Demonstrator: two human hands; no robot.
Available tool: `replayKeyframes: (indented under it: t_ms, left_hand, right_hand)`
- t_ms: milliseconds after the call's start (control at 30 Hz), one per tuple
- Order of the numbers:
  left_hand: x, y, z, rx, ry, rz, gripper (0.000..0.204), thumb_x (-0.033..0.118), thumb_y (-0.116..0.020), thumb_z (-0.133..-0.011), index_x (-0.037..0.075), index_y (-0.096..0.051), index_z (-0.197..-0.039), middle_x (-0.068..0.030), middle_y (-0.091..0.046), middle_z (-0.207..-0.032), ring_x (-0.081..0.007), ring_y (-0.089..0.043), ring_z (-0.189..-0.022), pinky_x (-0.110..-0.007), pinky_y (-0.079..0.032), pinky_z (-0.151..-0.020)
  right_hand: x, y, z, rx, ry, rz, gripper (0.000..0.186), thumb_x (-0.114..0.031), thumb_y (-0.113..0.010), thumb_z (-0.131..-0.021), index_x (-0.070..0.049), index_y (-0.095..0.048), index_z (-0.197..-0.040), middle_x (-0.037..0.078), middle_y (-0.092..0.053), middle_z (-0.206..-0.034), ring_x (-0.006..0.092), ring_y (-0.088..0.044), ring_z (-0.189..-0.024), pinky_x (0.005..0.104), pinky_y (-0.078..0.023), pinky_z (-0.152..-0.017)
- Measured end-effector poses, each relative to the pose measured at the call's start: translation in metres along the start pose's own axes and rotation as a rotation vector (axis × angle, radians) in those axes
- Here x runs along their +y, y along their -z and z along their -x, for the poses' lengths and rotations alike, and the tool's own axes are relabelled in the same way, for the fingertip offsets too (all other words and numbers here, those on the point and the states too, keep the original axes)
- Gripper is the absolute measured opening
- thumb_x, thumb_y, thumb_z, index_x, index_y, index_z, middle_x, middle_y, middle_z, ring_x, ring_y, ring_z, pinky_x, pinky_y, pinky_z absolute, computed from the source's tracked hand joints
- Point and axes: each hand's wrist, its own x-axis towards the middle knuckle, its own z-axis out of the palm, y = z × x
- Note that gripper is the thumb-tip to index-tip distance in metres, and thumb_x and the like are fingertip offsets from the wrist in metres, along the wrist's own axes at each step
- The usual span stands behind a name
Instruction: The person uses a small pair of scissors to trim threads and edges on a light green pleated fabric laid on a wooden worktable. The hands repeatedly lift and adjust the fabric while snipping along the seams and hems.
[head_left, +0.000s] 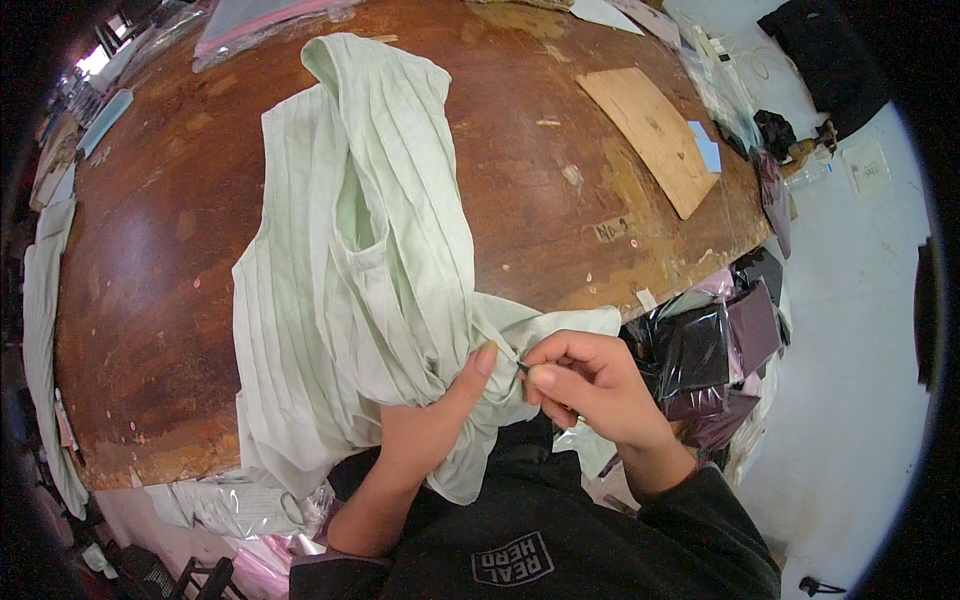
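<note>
A pale green pleated garment (290, 210) lies spread over the table's near edge, its front placket opening facing up and its lower part bunched toward me. My left hand (430, 430) is closed on the bunched cloth, thumb on top and most of its fingers hidden under the fabric. Just to its right, my right hand (590, 385) pinches a small dark thin tool (523, 368) between thumb and forefinger. The tool's tip meets the cloth beside my left thumb; its exact kind is too small to tell.
The brown wooden table (150, 280) has worn patches. A tan board (650, 130) and a light blue card (705, 147) lie at the far right. Plastic-wrapped dark garments (695, 350) are piled beyond the right edge, and more bagged clothing (245, 508) sits below the near edge.
</note>
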Motion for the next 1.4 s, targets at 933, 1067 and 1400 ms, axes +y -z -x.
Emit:
replayKeyframes:
  t_ms: [933, 1067, 1400]
  left_hand:
    - [0.132, -0.024, -0.132, -0.338, -0.335, 0.54, 0.039, 0.023, -0.058, -0.081, -0.003, -0.058, -0.11, -0.0109, -0.061, -0.108, -0.0207, -0.058, -0.099, -0.034, -0.044, -0.089]
    - [0.126, -0.01, -0.119, -0.353, -0.418, 0.541, 0.045, 0.025, -0.056, -0.084, -0.002, -0.052, -0.119, -0.0123, -0.056, -0.118, -0.0244, -0.054, -0.107, -0.038, -0.043, -0.094]
    - [0.001, 0.045, -0.048, 0.004, 0.245, 0.737, 0.048, 0.022, -0.054, -0.089, -0.003, -0.041, -0.127, -0.0143, -0.052, -0.123, -0.0251, -0.053, -0.109, -0.039, -0.043, -0.094]
  right_hand:
    - [-0.139, 0.012, -0.063, 0.727, 1.459, 1.023, 0.021, -0.003, -0.065, -0.066, -0.003, -0.059, -0.087, 0.01, -0.055, -0.078, 0.0243, -0.054, -0.068, 0.0314, -0.044, -0.061]
    - [-0.146, 0.008, -0.053, 0.862, 1.87, 1.083, 0.025, -0.001, -0.064, -0.062, -0.005, -0.062, -0.087, 0.011, -0.054, -0.079, 0.0256, -0.054, -0.069, 0.0328, -0.045, -0.056]
    - [0.035, -0.026, -0.03, 0.488, 1.016, 1.094, 0.031, 0.002, -0.067, -0.056, -0.007, -0.061, -0.086, 0.005, -0.053, -0.076, 0.018, -0.057, -0.054, 0.0288, -0.045, -0.046]
